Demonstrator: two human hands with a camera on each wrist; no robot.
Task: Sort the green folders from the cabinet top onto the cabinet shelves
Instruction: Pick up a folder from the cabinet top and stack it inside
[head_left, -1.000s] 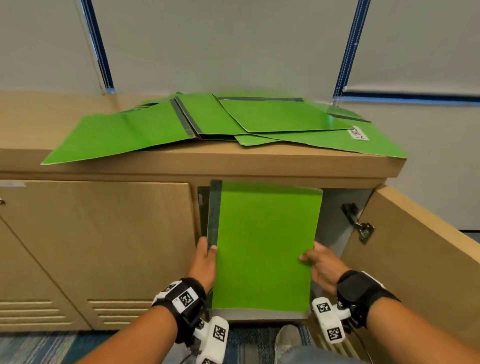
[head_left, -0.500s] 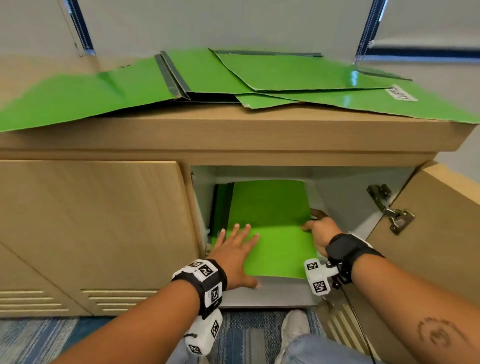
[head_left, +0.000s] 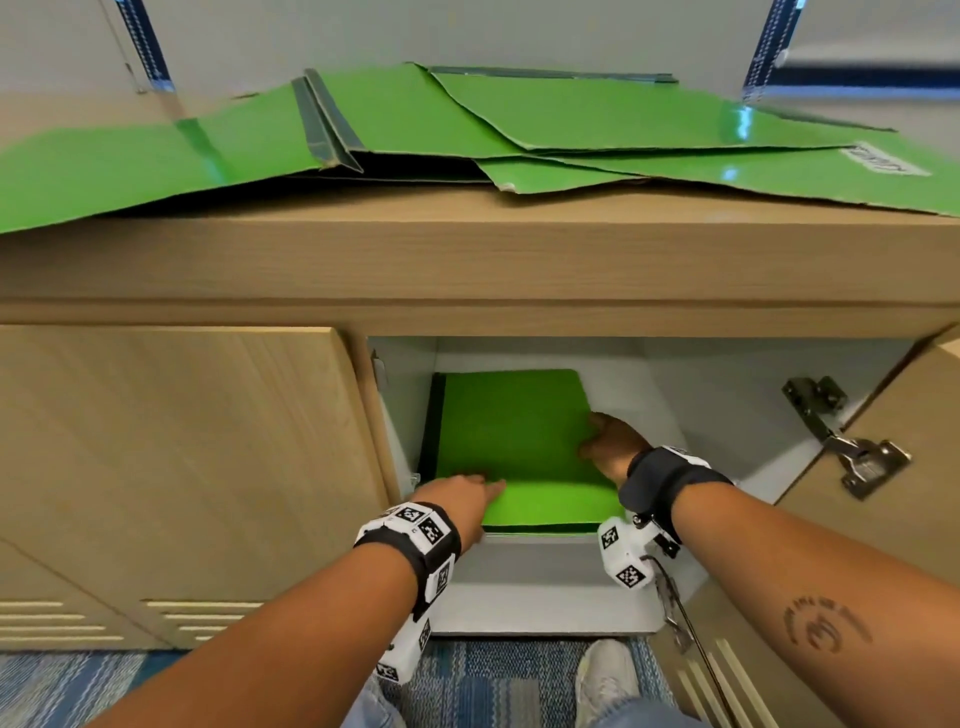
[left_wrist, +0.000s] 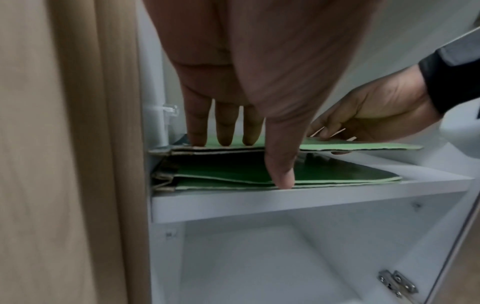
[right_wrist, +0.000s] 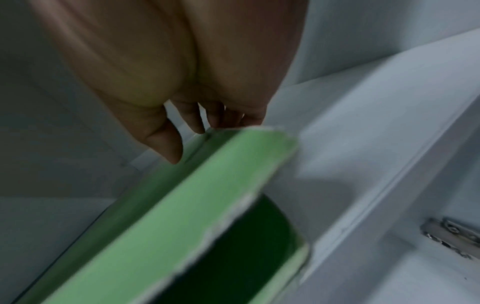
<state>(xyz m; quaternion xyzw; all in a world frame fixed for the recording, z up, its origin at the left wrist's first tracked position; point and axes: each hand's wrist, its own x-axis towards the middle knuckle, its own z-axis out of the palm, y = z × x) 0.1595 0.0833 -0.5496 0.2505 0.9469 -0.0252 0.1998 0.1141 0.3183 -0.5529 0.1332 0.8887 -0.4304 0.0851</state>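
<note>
Several green folders (head_left: 467, 119) lie spread on the wooden cabinet top (head_left: 467, 249). Inside the open cabinet a green folder (head_left: 509, 441) lies flat on the white shelf (head_left: 649, 415), on top of other green folders (left_wrist: 233, 176). My left hand (head_left: 462, 493) presses straight fingers (left_wrist: 226, 131) on its near left edge, the thumb pointing down at the lower folders. My right hand (head_left: 610, 441) pinches the top folder's (left_wrist: 363, 146) right edge and holds that side slightly raised. In the right wrist view the folder (right_wrist: 182, 216) runs below the blurred right hand (right_wrist: 182, 119).
The right cabinet door (head_left: 893, 519) stands open with a metal hinge (head_left: 841, 441). The left door (head_left: 182, 467) is closed beside the opening. A lower compartment (left_wrist: 259, 257) sits under the shelf. My shoe (head_left: 605, 675) is on the blue carpet below.
The folder went from upright in front of the opening to flat on the shelf inside. Both hands reached deeper in, and the left moved from the spine onto the folder's top.
</note>
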